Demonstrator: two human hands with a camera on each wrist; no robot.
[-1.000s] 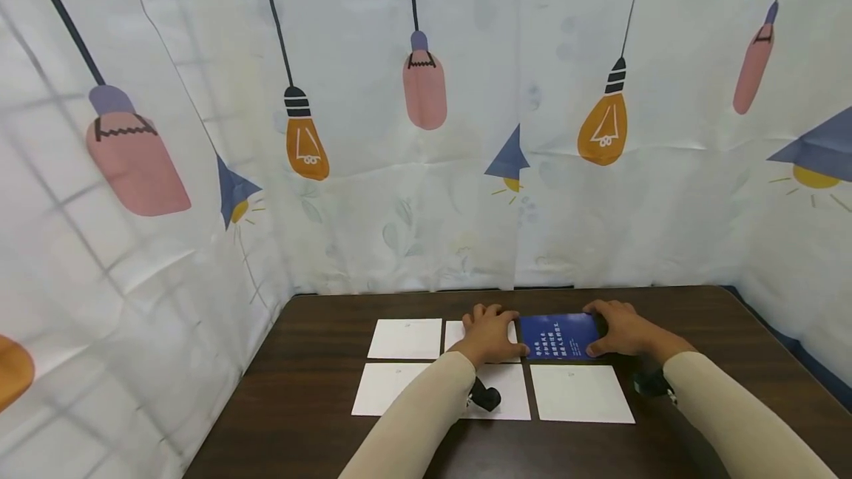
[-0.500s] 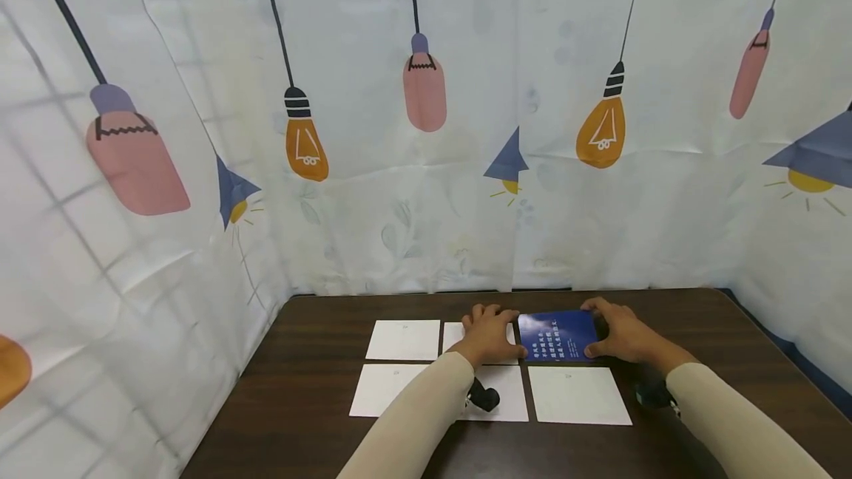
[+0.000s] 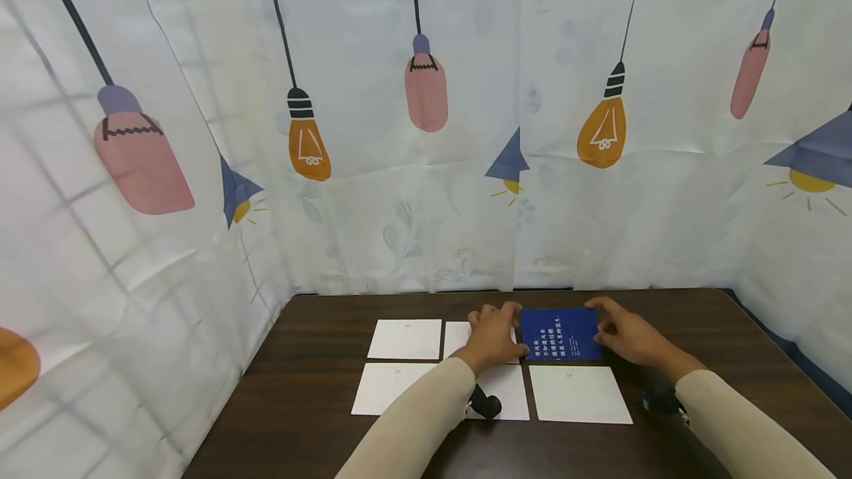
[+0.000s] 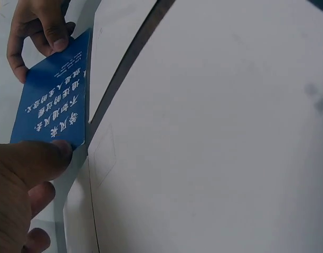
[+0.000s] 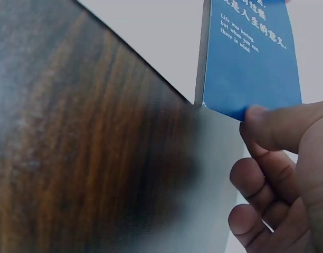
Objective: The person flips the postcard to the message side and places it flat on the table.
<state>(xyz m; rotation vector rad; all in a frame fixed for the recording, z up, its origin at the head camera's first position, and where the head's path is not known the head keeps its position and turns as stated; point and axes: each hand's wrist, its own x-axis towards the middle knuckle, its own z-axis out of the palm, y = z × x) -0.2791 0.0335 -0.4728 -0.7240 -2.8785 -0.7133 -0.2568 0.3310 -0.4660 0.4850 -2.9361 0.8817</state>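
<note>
A blue postcard [image 3: 562,333] with white Chinese lettering is held at the far row's right end, between both hands. My left hand [image 3: 491,337] holds its left side, thumb by the near corner and fingers by the far corner. In the left wrist view the left thumb [image 4: 56,155] lies on the edge of the card. My right hand [image 3: 631,335] pinches the right edge; the right wrist view shows the thumb [image 5: 264,126] on top, a finger beneath and the other fingers curled. A white card [image 3: 455,335] is partly hidden behind the left hand.
More white cards lie in two rows on the dark wooden table [image 3: 306,375]: a far left card [image 3: 404,338], a near left card [image 3: 386,386], a near middle card [image 3: 514,390] partly under the left wrist's camera, and a near right card [image 3: 582,394]. A lamp-patterned curtain [image 3: 373,228] stands behind.
My right thumb has moved from the blue postcard's near right corner farther up its right edge, closer to the fingers. The glare on the card is gone. The left hand has barely shifted.
</note>
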